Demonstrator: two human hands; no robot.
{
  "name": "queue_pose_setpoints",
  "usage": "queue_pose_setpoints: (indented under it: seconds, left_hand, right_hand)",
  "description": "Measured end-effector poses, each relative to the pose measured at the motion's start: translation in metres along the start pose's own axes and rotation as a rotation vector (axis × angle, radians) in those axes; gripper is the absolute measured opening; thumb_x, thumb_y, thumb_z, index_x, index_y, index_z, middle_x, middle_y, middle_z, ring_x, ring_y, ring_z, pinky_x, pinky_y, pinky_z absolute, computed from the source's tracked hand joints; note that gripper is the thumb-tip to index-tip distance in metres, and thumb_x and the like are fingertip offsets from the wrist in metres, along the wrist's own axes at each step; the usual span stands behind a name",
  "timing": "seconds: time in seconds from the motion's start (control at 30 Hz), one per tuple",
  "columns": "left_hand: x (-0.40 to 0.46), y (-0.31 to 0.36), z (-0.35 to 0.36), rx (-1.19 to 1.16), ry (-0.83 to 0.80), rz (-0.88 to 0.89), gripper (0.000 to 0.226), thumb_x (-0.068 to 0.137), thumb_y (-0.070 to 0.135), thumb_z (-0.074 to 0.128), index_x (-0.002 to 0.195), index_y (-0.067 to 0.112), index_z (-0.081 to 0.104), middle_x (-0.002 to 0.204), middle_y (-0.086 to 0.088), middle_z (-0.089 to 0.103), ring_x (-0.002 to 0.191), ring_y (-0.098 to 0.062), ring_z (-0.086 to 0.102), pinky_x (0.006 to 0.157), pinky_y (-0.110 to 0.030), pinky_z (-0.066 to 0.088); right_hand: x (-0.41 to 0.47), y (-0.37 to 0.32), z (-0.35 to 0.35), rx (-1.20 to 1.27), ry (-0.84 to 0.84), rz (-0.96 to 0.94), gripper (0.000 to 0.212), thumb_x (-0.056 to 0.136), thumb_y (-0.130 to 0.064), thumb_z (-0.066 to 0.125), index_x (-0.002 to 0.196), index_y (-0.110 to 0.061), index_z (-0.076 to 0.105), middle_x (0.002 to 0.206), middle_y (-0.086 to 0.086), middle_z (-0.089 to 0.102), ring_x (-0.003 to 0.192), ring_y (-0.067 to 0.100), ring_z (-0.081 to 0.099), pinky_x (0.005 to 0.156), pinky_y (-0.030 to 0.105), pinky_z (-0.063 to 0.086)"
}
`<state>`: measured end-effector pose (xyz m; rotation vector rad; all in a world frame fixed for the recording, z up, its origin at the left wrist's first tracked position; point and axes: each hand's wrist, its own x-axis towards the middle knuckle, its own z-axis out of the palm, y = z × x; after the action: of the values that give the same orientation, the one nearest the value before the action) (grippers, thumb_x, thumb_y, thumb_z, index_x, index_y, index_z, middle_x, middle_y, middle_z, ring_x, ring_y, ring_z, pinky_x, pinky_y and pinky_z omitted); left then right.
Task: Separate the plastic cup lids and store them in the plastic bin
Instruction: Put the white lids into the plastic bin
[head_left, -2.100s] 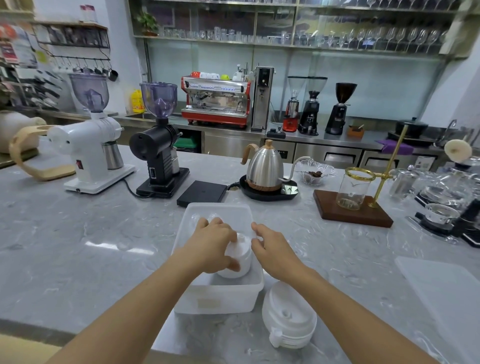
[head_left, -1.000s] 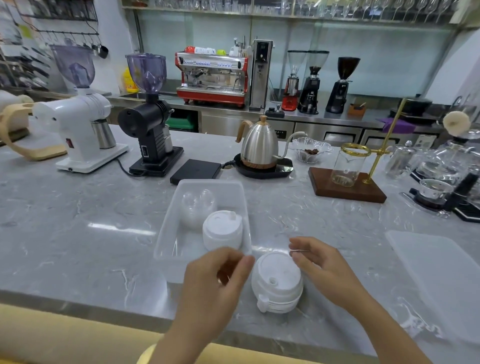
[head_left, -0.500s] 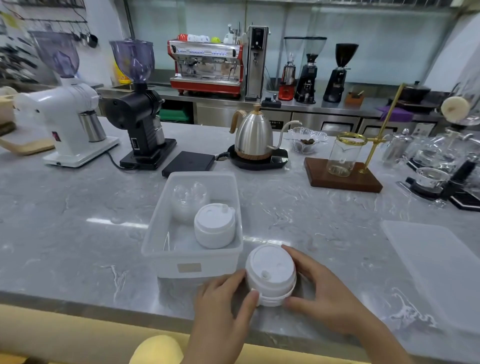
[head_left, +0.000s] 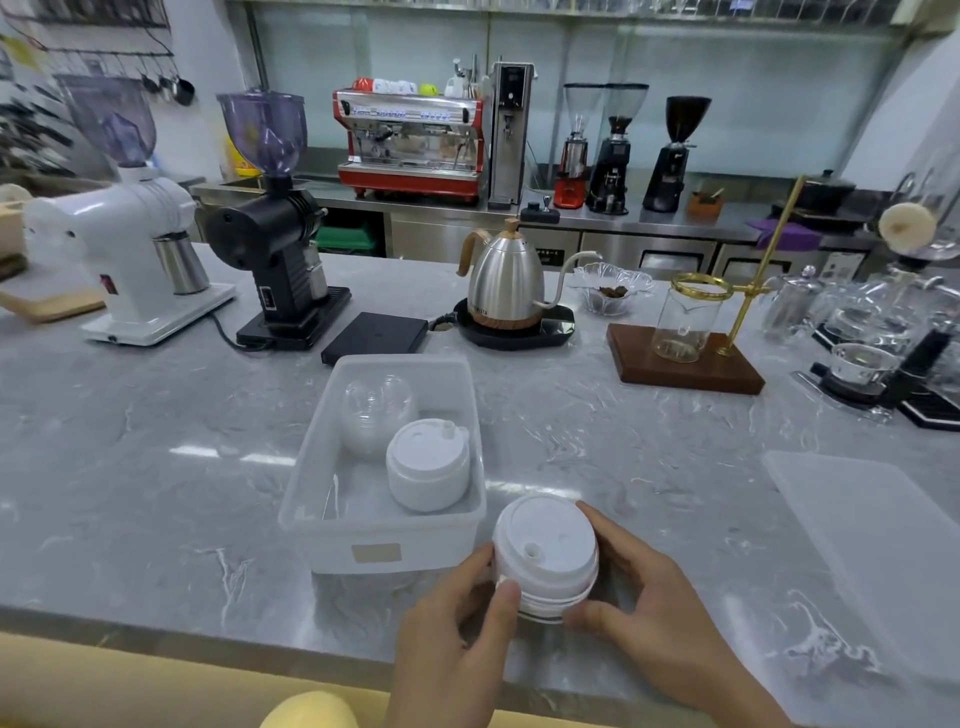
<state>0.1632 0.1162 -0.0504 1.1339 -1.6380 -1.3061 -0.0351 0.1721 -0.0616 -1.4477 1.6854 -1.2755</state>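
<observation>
A stack of white plastic cup lids (head_left: 544, 561) stands on the grey counter just right of the bin's near corner. My left hand (head_left: 457, 639) grips its left side with thumb and fingers. My right hand (head_left: 649, 608) curls round its right side. The translucent plastic bin (head_left: 311, 499) holds a second white lid stack (head_left: 427, 462) at its right and clear dome lids (head_left: 376, 410) behind that.
The bin's flat cover (head_left: 872, 561) lies on the counter at the right. Behind the bin sit a black scale (head_left: 374, 332), a steel kettle (head_left: 506, 283), two grinders (head_left: 270, 228) and a wooden dripper stand (head_left: 685, 364). The counter's front edge runs just under my wrists.
My hands left the stack they set in the bin and came back to the stack on the counter. Both now hold it, stood upright.
</observation>
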Motion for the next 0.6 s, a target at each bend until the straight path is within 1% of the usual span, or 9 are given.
queue_pose_setpoints:
  seconds: [0.07, 0.13, 0.17, 0.23, 0.33, 0.4, 0.43, 0.53, 0.6]
  left_hand:
    - [0.000, 0.002, 0.003, -0.071, -0.001, -0.018, 0.032, 0.088, 0.013, 0.074, 0.110, 0.036, 0.073, 0.086, 0.014, 0.081, 0.086, 0.008, 0.071, 0.074, -0.004, 0.048]
    - [0.001, 0.004, 0.004, -0.135, 0.023, -0.035, 0.030, 0.086, 0.009, 0.075, 0.103, 0.034, 0.075, 0.077, 0.009, 0.080, 0.076, 0.006, 0.072, 0.065, -0.003, 0.046]
    - [0.001, 0.005, 0.003, -0.163, 0.033, -0.044, 0.029, 0.086, 0.009, 0.076, 0.101, 0.033, 0.076, 0.077, 0.006, 0.080, 0.075, 0.004, 0.073, 0.064, -0.004, 0.047]
    - [0.003, 0.005, 0.002, -0.198, 0.038, -0.062, 0.026, 0.084, 0.011, 0.077, 0.101, 0.030, 0.077, 0.081, 0.000, 0.081, 0.080, -0.003, 0.075, 0.066, -0.006, 0.048]
    - [0.004, 0.004, 0.001, -0.226, 0.040, -0.077, 0.025, 0.081, 0.014, 0.081, 0.103, 0.024, 0.077, 0.081, -0.005, 0.081, 0.081, -0.010, 0.076, 0.068, -0.010, 0.050]
    - [0.005, 0.007, 0.000, -0.257, 0.050, -0.072, 0.031, 0.073, 0.021, 0.089, 0.102, 0.023, 0.077, 0.077, -0.005, 0.080, 0.078, -0.012, 0.077, 0.068, -0.011, 0.052]
    - [0.004, 0.008, 0.000, -0.277, 0.058, -0.067, 0.038, 0.065, 0.028, 0.090, 0.101, 0.023, 0.077, 0.077, -0.005, 0.080, 0.076, -0.012, 0.077, 0.067, -0.012, 0.052]
    - [0.005, 0.014, -0.003, -0.328, 0.092, -0.046, 0.059, 0.042, 0.043, 0.088, 0.096, 0.023, 0.077, 0.079, -0.006, 0.081, 0.076, -0.015, 0.078, 0.065, -0.012, 0.053]
    - [0.005, 0.019, -0.005, -0.330, 0.107, -0.026, 0.063, 0.035, 0.047, 0.087, 0.093, 0.025, 0.077, 0.079, -0.005, 0.080, 0.074, -0.016, 0.077, 0.063, -0.012, 0.053]
  right_hand:
    - [-0.001, 0.000, 0.001, 0.057, 0.008, 0.014, 0.090, 0.063, -0.005, 0.085, 0.142, -0.032, 0.049, 0.136, -0.018, 0.060, 0.128, 0.006, 0.055, 0.103, 0.028, 0.049]
    - [-0.002, -0.002, 0.002, 0.097, 0.019, 0.014, 0.090, 0.063, -0.003, 0.087, 0.139, -0.037, 0.052, 0.133, -0.015, 0.063, 0.122, 0.010, 0.061, 0.094, 0.027, 0.054]
    - [-0.002, -0.003, 0.003, 0.106, 0.025, 0.006, 0.090, 0.062, -0.005, 0.088, 0.136, -0.042, 0.054, 0.132, -0.015, 0.063, 0.120, 0.011, 0.063, 0.093, 0.027, 0.055]
    - [-0.002, -0.005, 0.003, 0.115, 0.040, -0.006, 0.088, 0.058, -0.012, 0.091, 0.131, -0.048, 0.056, 0.132, -0.015, 0.064, 0.119, 0.010, 0.063, 0.093, 0.026, 0.054]
    - [-0.002, -0.009, 0.004, 0.147, 0.063, -0.001, 0.088, 0.054, -0.016, 0.093, 0.127, -0.050, 0.059, 0.130, -0.015, 0.065, 0.118, 0.010, 0.064, 0.090, 0.021, 0.054]
    - [-0.001, -0.012, 0.004, 0.137, 0.077, -0.018, 0.087, 0.052, -0.018, 0.093, 0.126, -0.049, 0.060, 0.130, -0.015, 0.065, 0.119, 0.008, 0.062, 0.089, 0.020, 0.054]
    - [-0.001, -0.013, 0.004, 0.121, 0.084, -0.033, 0.086, 0.052, -0.019, 0.093, 0.126, -0.048, 0.060, 0.130, -0.015, 0.065, 0.121, 0.007, 0.061, 0.091, 0.021, 0.054]
    - [0.003, -0.022, 0.002, 0.096, 0.103, -0.072, 0.087, 0.047, -0.023, 0.095, 0.124, -0.048, 0.061, 0.129, -0.014, 0.065, 0.122, 0.010, 0.060, 0.095, 0.027, 0.054]
    - [0.006, -0.030, 0.000, 0.091, 0.110, -0.106, 0.087, 0.043, -0.028, 0.096, 0.121, -0.048, 0.063, 0.128, -0.013, 0.066, 0.120, 0.012, 0.061, 0.092, 0.026, 0.055]
